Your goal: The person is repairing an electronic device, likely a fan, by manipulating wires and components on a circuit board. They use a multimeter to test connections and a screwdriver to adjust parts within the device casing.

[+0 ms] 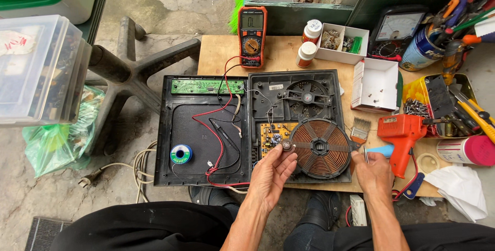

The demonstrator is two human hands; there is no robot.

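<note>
While the opened induction cooker point(294, 122) lies flat on the wooden counter point(216, 50), the person's left hand point(273, 171) is up over its lower edge, fingers pinched around a small round grey part point(286, 146). That little disc sits right at the fingertips, just above the yellow-brown circuit board point(271, 138) and touching the left rim of the copper coil point(321, 148). Over on the other side, the right hand point(372, 171) is closed narrowly on a thin metal tool, tweezers by the look of it point(365, 154), tip pointing up, just beside the coil's right edge. I can't tell exactly what the tip is touching, if anything.

To the left, the cooker's black top panel point(203, 137) lies face down, with a green strip board point(206, 86) along its upper edge, red and black probe leads point(219, 127) snaking across it, and a blue spool of solder point(181, 154) near its lower left. Those leads run up to an orange multimeter point(252, 35) standing at the back of the counter. A black fan point(307, 98) sits in the housing above the coil.

Near the right hand: a small paintbrush point(360, 130), an orange soldering gun point(402, 132), and an open white box point(376, 86) with a few screws inside. Two white-capped bottles point(308, 42) stand by the meter.
</note>
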